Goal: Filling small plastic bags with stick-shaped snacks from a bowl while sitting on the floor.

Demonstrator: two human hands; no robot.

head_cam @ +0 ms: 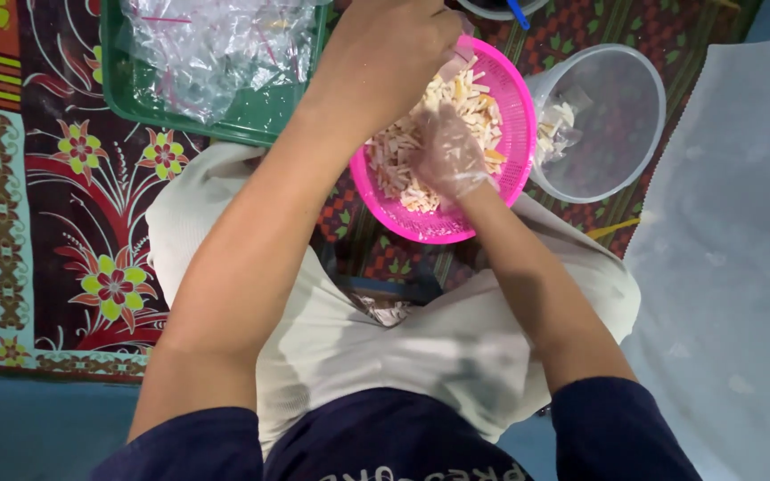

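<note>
- Pink basket [505,107] of pale snack sticks [465,102] lies under both our hands.
- Our gloved right hand [450,153] rests loosely spread on them.
- Our left hand [398,40] pinches a small bag [453,67] above them.

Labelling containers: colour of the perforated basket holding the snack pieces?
Bright pink basket; head view, the only one.

pink basket [510,98], green tray [118,98], floral mat [91,232]
</note>
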